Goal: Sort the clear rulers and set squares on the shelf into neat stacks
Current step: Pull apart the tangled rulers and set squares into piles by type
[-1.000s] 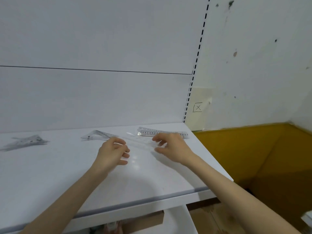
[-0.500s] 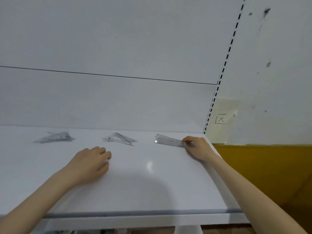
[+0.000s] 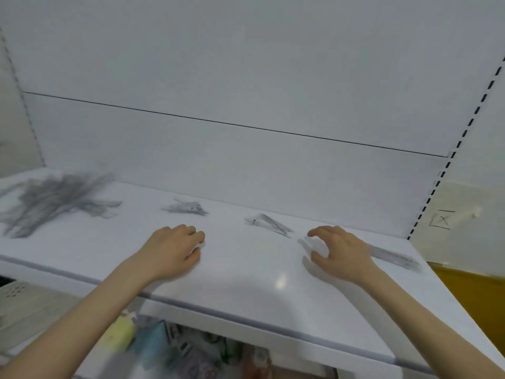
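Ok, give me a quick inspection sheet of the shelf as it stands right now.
Surface: white shelf, glossy, with a light glare near the front.
Job's things: blurred loose pile far left; left set square stack and right set square stack toward the back; rulers at right.
Clutter: blurred packets on the level below.
Grips: left hand on the shelf, loosely curled, holding nothing; right hand arched, holding nothing.
Cables: nothing seen.
Surroundings: white back panel, slotted upright, paper note, yellow wall.
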`<state>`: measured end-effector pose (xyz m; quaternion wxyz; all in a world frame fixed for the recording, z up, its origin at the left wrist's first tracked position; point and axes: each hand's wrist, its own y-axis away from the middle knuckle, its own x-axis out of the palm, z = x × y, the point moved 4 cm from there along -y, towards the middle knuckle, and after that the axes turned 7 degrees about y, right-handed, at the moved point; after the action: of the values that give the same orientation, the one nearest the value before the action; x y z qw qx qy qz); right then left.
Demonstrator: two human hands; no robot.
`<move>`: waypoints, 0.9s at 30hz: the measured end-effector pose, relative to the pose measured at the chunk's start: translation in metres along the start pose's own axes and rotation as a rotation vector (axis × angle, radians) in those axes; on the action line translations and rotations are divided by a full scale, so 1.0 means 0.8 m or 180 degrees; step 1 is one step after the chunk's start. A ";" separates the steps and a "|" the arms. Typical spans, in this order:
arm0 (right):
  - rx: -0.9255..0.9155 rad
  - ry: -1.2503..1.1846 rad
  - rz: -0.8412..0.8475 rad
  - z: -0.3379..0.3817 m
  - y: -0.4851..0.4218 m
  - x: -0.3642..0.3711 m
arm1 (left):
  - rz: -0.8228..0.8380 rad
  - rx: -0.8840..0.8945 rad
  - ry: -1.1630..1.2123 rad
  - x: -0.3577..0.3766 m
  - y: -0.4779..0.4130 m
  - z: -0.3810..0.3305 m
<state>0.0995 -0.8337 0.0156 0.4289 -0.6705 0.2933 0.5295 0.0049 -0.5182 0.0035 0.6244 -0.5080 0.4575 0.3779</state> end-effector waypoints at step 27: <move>-0.1207 -0.0755 -0.0103 0.666 -0.180 0.005 | -0.0045 -0.1149 0.0363 -0.052 0.313 0.486</move>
<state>-0.0220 -0.2955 0.0120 0.3352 -0.6768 0.1252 0.6434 -0.1690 -0.0880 -0.0034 0.4988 -0.6355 0.4134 0.4200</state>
